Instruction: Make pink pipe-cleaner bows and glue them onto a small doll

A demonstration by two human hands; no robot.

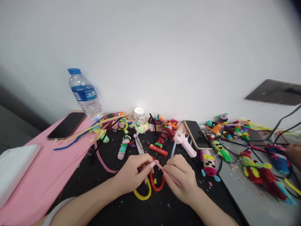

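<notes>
The left hand (136, 173) and right hand (180, 179) both pinch a fuzzy pink strip (159, 164) between them, apparently keeping its span steady, with red-and-yellow-handled metal scissors (150, 188) lying beneath.

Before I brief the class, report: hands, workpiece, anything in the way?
Left hand, right hand: both pinching pink strip. Strip spans between them. Scissors lie beneath hands.

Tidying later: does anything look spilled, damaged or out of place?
Small pink and pale scraps litter the flat black mat, looking untidy; the white printed paper cup near the pale wall seems upturned, narrower end up.
</notes>
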